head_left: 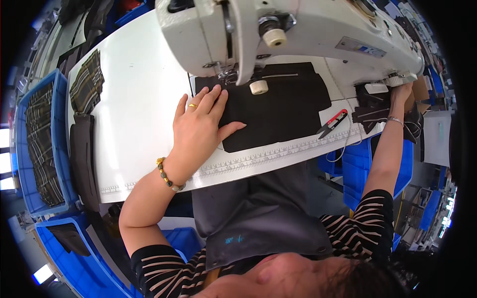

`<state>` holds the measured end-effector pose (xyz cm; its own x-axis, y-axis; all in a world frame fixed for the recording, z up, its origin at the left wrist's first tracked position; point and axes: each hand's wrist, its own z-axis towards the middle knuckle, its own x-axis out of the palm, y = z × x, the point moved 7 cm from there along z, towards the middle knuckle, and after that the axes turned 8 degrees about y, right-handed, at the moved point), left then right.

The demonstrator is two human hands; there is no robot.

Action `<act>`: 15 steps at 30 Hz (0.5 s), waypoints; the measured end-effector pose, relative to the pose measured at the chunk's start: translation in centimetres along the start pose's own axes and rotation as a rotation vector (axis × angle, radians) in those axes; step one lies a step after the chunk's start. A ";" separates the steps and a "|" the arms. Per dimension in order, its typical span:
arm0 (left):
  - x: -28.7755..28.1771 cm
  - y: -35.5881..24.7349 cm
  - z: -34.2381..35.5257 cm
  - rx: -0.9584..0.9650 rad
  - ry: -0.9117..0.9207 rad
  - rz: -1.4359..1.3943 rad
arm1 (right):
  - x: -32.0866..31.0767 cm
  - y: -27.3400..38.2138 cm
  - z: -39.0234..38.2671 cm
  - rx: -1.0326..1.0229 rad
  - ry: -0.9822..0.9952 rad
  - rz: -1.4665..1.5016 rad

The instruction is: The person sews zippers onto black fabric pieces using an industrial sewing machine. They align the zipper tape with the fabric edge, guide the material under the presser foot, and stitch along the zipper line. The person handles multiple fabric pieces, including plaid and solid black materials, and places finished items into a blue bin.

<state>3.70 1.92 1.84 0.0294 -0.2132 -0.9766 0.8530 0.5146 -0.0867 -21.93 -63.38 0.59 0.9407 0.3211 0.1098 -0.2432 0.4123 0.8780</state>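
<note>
One left hand (pixel 198 116) lies flat on black fabric (pixel 276 116), which runs partly under the sewing machine (pixel 318 37); red-handled snips (pixel 334 122) sit in front of the machine; right hand (pixel 401 92), well apart, is at its right end — grip: cannot tell.

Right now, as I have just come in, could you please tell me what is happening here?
A person is at a white sewing machine. The left hand rests, fingers spread, at the left edge of a dark fabric piece that lies partly under the machine. The right hand is at the machine's right end; its grip is hard to see. Red-handled snips lie beside the fabric's right edge.
</note>
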 end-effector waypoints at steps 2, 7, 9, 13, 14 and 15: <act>-0.1 -0.3 0.2 0.008 0.002 -0.011 | -1.1 0.5 0.6 -0.043 0.060 -0.124; -0.2 -0.4 0.1 0.001 0.025 -0.007 | -4.8 3.7 1.9 -0.029 0.100 -0.648; -0.2 -0.4 0.0 -0.007 0.036 0.021 | -2.8 9.0 -1.7 -0.216 -0.099 -0.559; -0.2 -0.6 0.2 -0.006 0.044 0.006 | 12.4 20.8 -17.3 -0.665 0.216 -0.501; -0.2 -0.7 0.2 0.002 0.037 0.008 | 16.6 21.5 -21.1 -0.763 0.474 -0.581; -0.2 -0.8 0.3 0.009 0.029 0.009 | 20.7 21.4 -24.6 -0.888 0.717 -0.742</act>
<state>3.18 1.29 2.13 0.0218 -0.1840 -0.9827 0.8574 0.5089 -0.0763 -13.48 -26.89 10.16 0.6530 0.0424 -0.7562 -0.0636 0.9980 0.0010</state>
